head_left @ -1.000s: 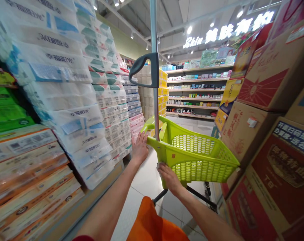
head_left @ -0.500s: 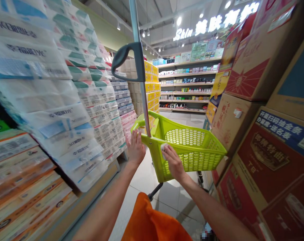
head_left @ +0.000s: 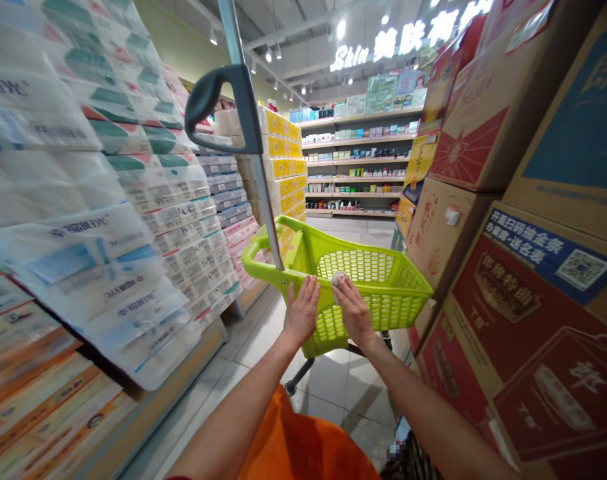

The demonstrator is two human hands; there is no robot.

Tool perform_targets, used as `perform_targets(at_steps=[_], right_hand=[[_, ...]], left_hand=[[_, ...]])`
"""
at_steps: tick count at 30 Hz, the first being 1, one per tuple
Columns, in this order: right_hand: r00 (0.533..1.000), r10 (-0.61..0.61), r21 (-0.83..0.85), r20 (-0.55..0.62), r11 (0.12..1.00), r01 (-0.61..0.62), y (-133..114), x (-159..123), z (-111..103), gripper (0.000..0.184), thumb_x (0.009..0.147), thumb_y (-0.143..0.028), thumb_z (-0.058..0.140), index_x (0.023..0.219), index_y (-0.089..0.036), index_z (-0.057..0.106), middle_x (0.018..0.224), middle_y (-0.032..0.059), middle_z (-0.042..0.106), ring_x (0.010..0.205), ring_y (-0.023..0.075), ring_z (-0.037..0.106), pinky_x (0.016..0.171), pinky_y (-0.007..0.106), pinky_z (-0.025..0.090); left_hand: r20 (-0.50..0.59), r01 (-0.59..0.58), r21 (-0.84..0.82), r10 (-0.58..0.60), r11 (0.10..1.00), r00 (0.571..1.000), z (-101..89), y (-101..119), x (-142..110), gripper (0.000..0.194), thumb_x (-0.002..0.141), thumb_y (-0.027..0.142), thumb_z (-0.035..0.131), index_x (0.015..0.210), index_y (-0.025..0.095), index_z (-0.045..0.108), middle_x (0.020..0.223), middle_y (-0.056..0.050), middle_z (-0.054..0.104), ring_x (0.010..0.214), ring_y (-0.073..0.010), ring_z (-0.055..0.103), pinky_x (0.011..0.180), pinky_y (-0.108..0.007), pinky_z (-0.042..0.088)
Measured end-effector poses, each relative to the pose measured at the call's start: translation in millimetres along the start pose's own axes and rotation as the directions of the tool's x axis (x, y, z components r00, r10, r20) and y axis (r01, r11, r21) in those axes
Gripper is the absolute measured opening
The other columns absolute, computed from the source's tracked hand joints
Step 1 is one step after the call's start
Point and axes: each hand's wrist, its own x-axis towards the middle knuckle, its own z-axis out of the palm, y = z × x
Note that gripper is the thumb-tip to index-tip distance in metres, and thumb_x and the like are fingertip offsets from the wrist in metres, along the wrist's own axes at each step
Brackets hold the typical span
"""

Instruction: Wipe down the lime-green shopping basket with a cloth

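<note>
Left of the lime-green plastic shopping basket, wrapped packs of toilet paper stand in a tall stack, with more packs in yellow and pink wrapping further along the same side. At the basket's left corner, a metal pole rises from the rim and carries a dark grey loop handle above the basket. The person's left hand lies open against the basket's near rim, fingers spread and not wrapped around it. Just beside it, a small pale round object sits on the same rim, touching the fingertips of the right hand; whether that hand is closed on it, I cannot tell. Below the basket, orange cloth fills the bottom of the view. Beyond the basket stand shelves of boxed goods, and to its right rise printed cardboard cartons.
</note>
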Motion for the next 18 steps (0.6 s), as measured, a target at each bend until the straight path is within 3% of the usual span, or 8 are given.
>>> perform_targets(at_steps=[4, 7, 11, 13, 16, 18], right_hand=[[0.988, -0.067, -0.005, 0.142, 0.998, 0.069, 12, -36, 1, 0.044, 0.081, 0.000, 0.035, 0.110, -0.020, 0.061, 0.113, 0.0069, 0.062, 0.120, 0.0173, 0.045, 0.095, 0.035, 0.047], [0.997, -0.009, -0.019, 0.077, 1.000, 0.011, 14, -39, -7, 0.041, 0.083, -0.003, 0.035, 0.112, -0.019, 0.059, 0.117, 0.0086, 0.059, 0.122, 0.0182, 0.042, 0.096, 0.038, 0.045], [0.993, 0.089, -0.066, -0.073, 0.993, -0.093, 27, -9, -20, 0.042, 0.085, -0.004, 0.032, 0.117, -0.017, 0.056, 0.128, 0.0105, 0.050, 0.127, 0.0195, 0.034, 0.102, 0.042, 0.038], [0.996, 0.076, -0.093, -0.049, 0.992, -0.081, 34, -14, -20, 0.041, 0.085, -0.005, 0.032, 0.113, -0.017, 0.058, 0.123, 0.0101, 0.054, 0.125, 0.0193, 0.038, 0.099, 0.041, 0.041], [0.998, 0.038, -0.102, 0.057, 0.994, -0.032, 40, -46, -17, 0.039, 0.085, -0.006, 0.033, 0.105, -0.019, 0.063, 0.110, 0.0079, 0.064, 0.118, 0.0179, 0.047, 0.093, 0.036, 0.047], [0.995, 0.075, -0.104, 0.063, 0.992, -0.069, 41, -58, -20, 0.038, 0.085, -0.006, 0.033, 0.106, -0.019, 0.063, 0.112, 0.0081, 0.063, 0.118, 0.0172, 0.047, 0.094, 0.035, 0.046]], left_hand=[[0.074, -0.071, -0.018, 0.072, 0.997, 0.995, 10.5, 18, -1, 0.057, 0.074, 0.011, 0.037, 0.131, 0.010, 0.033, 0.142, -0.012, 0.029, 0.134, -0.0216, 0.019, 0.106, -0.053, 0.018], [0.111, -0.096, -0.024, 0.098, 0.995, 0.989, 16.3, 26, -3, 0.055, 0.075, 0.012, 0.037, 0.131, 0.009, 0.033, 0.142, -0.012, 0.028, 0.134, -0.0221, 0.019, 0.104, -0.053, 0.021], [0.106, -0.128, -0.028, 0.130, 0.991, 0.986, 22.0, 35, -1, 0.056, 0.075, 0.012, 0.038, 0.131, 0.009, 0.033, 0.142, -0.013, 0.028, 0.134, -0.0229, 0.018, 0.105, -0.053, 0.019], [0.098, -0.159, -0.029, 0.161, 0.987, 0.982, 24.9, 40, 1, 0.058, 0.074, 0.012, 0.039, 0.131, 0.008, 0.033, 0.142, -0.015, 0.028, 0.134, -0.0232, 0.019, 0.106, -0.054, 0.016], [0.102, -0.204, -0.020, 0.205, 0.979, 0.973, 28.9, 46, 2, 0.058, 0.075, 0.014, 0.038, 0.132, 0.008, 0.032, 0.142, -0.015, 0.029, 0.133, -0.0238, 0.020, 0.107, -0.056, 0.011], [0.112, -0.220, -0.019, 0.221, 0.975, 0.969, 30.8, 49, 2, 0.057, 0.075, 0.015, 0.037, 0.132, 0.008, 0.032, 0.142, -0.015, 0.029, 0.133, -0.0238, 0.020, 0.107, -0.056, 0.009]])
